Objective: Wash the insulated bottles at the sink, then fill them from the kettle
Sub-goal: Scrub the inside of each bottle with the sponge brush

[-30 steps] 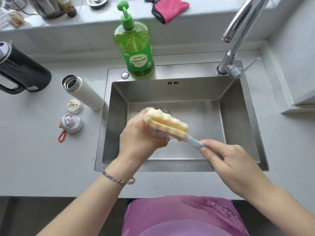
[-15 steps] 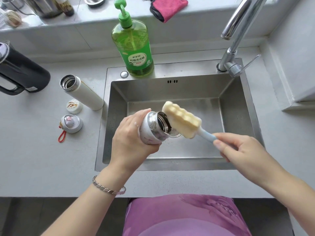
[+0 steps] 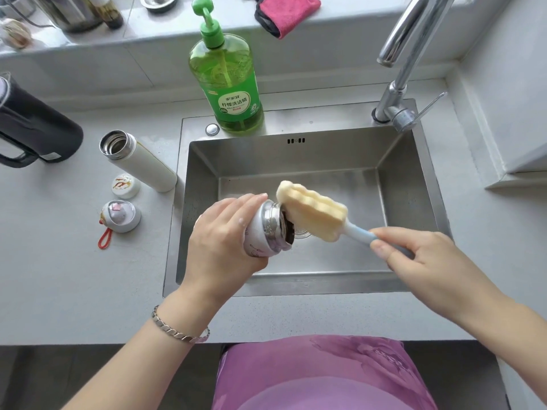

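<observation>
The bottle brush (image 3: pixel 313 213) is made up of a pale yellow sponge and a light blue handle, and the held bottle (image 3: pixel 265 230) is finished in silvery white with a faint pink print. The second bottle (image 3: pixel 145 165) is coloured cream-white, the kettle (image 3: pixel 35 128) black, and the soap bottle (image 3: pixel 228 81) green with a green-and-white label. The white lid (image 3: pixel 125 185) is marked with an orange motif, and the pink cloth (image 3: pixel 288 13) is edged in black.

You are standing in a home kitchen. You can see a shiny metal sink (image 3: pixel 296 159) set in a grey counter (image 3: pixel 74 276), a bent tap (image 3: pixel 403 69), a big green bottle of dish soap (image 3: pixel 228 84) and a pink cloth (image 3: pixel 288 13) on the ledge (image 3: pixel 88 44).
</observation>
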Demonstrator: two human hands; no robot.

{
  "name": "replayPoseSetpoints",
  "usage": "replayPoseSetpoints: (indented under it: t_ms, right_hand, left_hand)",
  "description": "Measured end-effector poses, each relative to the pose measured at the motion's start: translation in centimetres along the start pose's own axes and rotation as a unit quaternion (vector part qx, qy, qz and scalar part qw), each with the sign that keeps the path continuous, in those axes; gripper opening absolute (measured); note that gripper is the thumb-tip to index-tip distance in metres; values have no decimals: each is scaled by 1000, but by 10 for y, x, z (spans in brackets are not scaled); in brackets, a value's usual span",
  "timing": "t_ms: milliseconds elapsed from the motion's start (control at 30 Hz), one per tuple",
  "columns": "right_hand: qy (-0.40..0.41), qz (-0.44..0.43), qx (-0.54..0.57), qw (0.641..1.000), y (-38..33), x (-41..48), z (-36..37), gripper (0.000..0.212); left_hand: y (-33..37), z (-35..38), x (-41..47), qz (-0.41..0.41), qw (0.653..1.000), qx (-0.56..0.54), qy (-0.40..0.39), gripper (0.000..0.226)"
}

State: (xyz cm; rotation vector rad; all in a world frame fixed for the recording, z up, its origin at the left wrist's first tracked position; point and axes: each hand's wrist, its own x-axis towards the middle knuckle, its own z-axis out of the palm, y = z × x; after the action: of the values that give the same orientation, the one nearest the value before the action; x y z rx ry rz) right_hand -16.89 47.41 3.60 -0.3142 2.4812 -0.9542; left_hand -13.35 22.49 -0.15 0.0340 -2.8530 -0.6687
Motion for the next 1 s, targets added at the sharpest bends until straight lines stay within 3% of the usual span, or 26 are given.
replayPoseSetpoints:
  t_ms: [233, 333, 433, 533, 600, 667, 833, 1000]
  right_hand:
    - [-19, 8, -7, 1000, -1, 0, 2, 19]
    - [-34, 6, -2, 999, -1, 4, 4, 15]
    - [-34, 14, 22, 999, 0, 7, 4, 17]
    - [-41, 23, 20, 999, 2, 7, 3, 18]
    - [-54, 5, 6, 999, 0, 1, 6, 18]
    - [-63, -15, -19, 998, -3, -7, 9, 17]
    - [-28, -12, -5, 1000, -5, -14, -11, 18]
    - [-74, 1, -166, 983, -8, 2, -22, 19]
  left_hand:
    - [-6, -1, -6, 20, 1000, 10, -7, 68]
    - [-8, -3, -10, 12, 999, -34, -19, 69]
    - [-6, -6, -13, -69, 988, -135, -21, 71]
    - [-4, -6, -13, -182, 956, -230, 2, 74]
    - [-6, -5, -9, -221, 940, -259, 13, 77]
    - [-10, -3, -5, -225, 946, -234, 10, 78]
    - [-23, -2, -5, -160, 983, -81, -23, 79]
    - [-19, -3, -8, 57, 996, -23, -64, 72]
